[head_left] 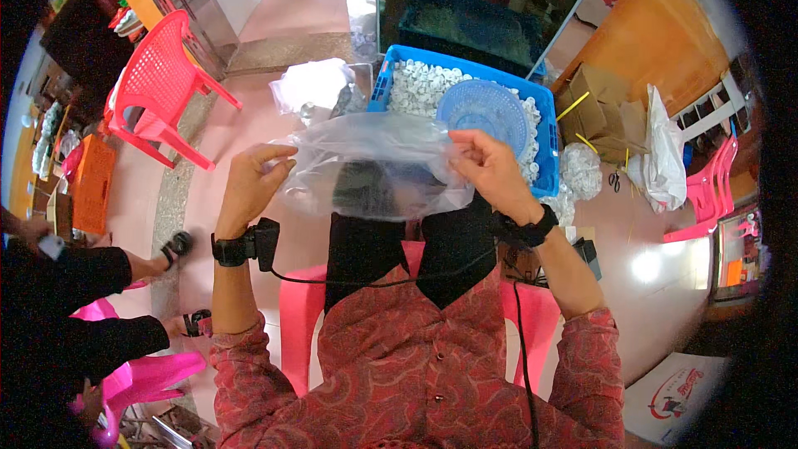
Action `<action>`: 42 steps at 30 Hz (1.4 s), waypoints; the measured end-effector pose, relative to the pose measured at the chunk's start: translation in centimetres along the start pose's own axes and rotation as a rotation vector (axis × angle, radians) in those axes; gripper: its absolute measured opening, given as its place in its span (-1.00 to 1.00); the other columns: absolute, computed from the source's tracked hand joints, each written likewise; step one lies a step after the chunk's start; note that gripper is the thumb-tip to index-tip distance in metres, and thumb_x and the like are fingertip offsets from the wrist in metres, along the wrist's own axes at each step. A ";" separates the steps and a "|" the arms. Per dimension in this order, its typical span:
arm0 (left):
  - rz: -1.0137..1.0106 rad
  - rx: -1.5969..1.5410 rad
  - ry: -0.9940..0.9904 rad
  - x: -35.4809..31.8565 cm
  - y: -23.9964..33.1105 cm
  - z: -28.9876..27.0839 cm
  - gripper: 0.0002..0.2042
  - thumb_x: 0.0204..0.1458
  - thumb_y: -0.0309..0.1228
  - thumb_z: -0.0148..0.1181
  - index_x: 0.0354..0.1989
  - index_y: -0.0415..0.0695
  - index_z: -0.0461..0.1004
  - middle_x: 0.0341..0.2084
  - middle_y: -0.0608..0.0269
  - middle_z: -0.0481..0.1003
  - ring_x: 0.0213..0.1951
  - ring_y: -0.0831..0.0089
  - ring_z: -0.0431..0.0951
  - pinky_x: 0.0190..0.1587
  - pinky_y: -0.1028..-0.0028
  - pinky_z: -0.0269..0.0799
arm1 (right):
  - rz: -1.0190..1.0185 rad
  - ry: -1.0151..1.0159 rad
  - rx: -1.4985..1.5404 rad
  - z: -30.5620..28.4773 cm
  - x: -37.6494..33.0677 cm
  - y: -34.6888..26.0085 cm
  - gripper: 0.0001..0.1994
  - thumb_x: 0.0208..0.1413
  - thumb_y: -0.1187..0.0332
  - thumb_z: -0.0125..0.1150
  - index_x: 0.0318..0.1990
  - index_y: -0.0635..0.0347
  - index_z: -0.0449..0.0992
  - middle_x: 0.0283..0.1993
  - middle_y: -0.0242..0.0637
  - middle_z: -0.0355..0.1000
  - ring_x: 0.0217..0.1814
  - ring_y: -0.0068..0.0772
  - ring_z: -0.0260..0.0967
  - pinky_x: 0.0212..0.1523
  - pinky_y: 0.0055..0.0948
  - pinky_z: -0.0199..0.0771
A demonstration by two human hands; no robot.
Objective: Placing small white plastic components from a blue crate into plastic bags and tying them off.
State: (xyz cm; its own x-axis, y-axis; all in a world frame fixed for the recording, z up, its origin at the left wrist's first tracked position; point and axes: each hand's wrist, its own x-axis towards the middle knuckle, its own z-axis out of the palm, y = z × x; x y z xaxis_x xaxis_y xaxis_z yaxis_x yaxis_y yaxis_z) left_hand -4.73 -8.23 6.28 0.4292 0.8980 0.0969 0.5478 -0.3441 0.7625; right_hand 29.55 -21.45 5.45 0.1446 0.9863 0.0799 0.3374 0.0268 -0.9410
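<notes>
A pink tiled floor (195, 199) spreads beneath everything, and on a pink plastic chair (303, 316) near the viewer sits a person in a red patterned shirt (382, 349) and black trousers (366, 254). A co-worker's dark-clothed legs (83, 283) reach in from the near left. A pink plastic armchair with a perforated back (158, 58) stands on the far left. Beyond the person's knees, slightly right, lies a blue plastic crate (547, 150). A clear plastic bag (374, 166) stretches between the two hands, above the thighs, its film see-through and wrinkled. Right of the crate is an open cardboard box (603, 108); inside the crate, toward its right side, a round blue perforated basket (486, 112) rests. The left hand (256, 179) is at the bag's left edge, thumb and forefinger slightly apart; whether film is caught there cannot be told. The right hand (490, 166) pinches the bag's right edge, thumb drawn in against curled fingers. Each wrist wears a black strapped device (237, 249). Scissors (614, 180) lie on the right, and small white pieces (420, 87) fill the crate around the basket.
</notes>
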 end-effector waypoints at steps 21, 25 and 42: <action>-0.214 -0.447 0.483 11.1 -10.2 -0.1 -0.61 0.03 -0.64 0.09 0.09 -0.23 0.39 -0.37 0.20 0.49 -0.47 0.46 0.55 -0.50 0.49 0.54 | 0.020 -0.151 -0.414 -2.2 -10.8 5.5 -0.73 -0.11 0.64 0.05 -0.18 0.27 0.40 -0.25 -0.08 0.36 -0.13 0.02 0.31 -0.14 -0.16 0.35; -0.194 -0.816 0.589 14.3 -11.0 -0.3 -0.49 0.06 -0.69 0.01 0.24 -0.16 0.23 -0.30 0.20 0.45 -0.38 0.40 0.54 -0.37 0.41 0.60 | 0.007 -0.157 -0.510 -2.6 -10.5 7.4 -0.71 -0.20 0.68 0.03 -0.23 0.28 0.35 -0.26 -0.05 0.32 -0.12 0.09 0.29 -0.12 -0.14 0.35; -0.368 -0.396 0.319 22.9 -22.4 10.2 -0.58 -0.06 -0.59 0.17 0.06 -0.28 0.44 -0.56 0.19 0.53 -0.56 0.53 0.49 -0.46 0.54 0.42 | 0.289 -0.610 -0.610 -2.6 -10.0 11.5 -0.78 -0.18 0.60 0.06 -0.29 0.35 0.47 -0.18 0.02 0.40 -0.05 0.12 0.33 -0.05 -0.10 0.36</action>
State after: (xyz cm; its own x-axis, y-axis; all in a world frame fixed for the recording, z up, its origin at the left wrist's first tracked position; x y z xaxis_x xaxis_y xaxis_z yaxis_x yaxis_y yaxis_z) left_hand 0.19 17.18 -15.11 -0.0057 0.9970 -0.0771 0.2854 0.0755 0.9554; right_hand 34.37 -31.42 -5.32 -0.1587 0.8611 -0.4831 0.8236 -0.1544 -0.5458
